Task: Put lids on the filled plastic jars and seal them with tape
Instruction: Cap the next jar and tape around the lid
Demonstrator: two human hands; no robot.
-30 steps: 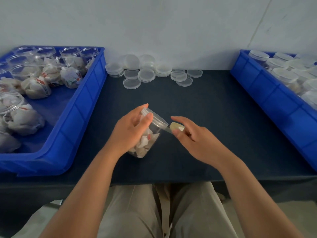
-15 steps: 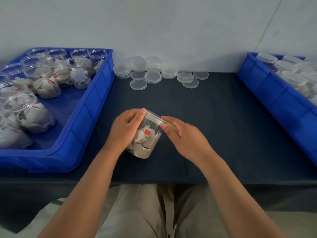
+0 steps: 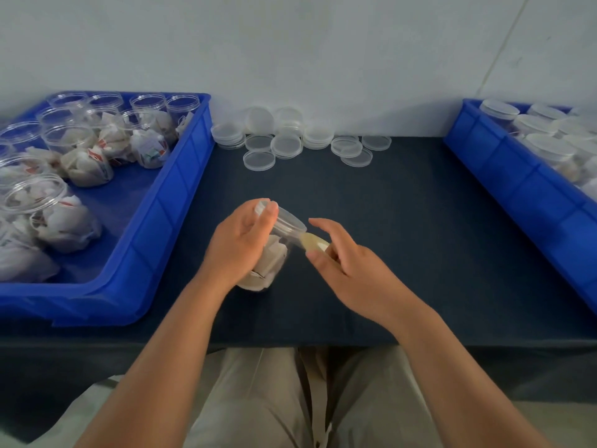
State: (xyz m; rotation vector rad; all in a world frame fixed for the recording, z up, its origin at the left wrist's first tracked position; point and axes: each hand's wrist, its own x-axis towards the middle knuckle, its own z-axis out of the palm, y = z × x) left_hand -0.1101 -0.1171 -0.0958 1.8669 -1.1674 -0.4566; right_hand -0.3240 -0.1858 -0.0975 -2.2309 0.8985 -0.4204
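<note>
Your right hand (image 3: 349,263) has pulled away from the jar (image 3: 274,257) lid (image 3: 288,221) toward 4 o'clock, baring the tape (image 3: 315,244) again.

One held jar (image 3: 276,257), lid on, with one tape roll (image 3: 315,245) just right of it and two hands about it: left hand (image 3: 239,244) on its left, right hand (image 3: 350,268) to its right. Two blue bins: left bin (image 3: 174,202) left of the held jar, with about a dozen open filled jars (image 3: 69,137), and right bin (image 3: 517,189) well right of it, with at least six capped jars (image 3: 549,147). Beyond the held jar, roughly ten loose lids (image 3: 286,145) showing, some stacked.
</note>
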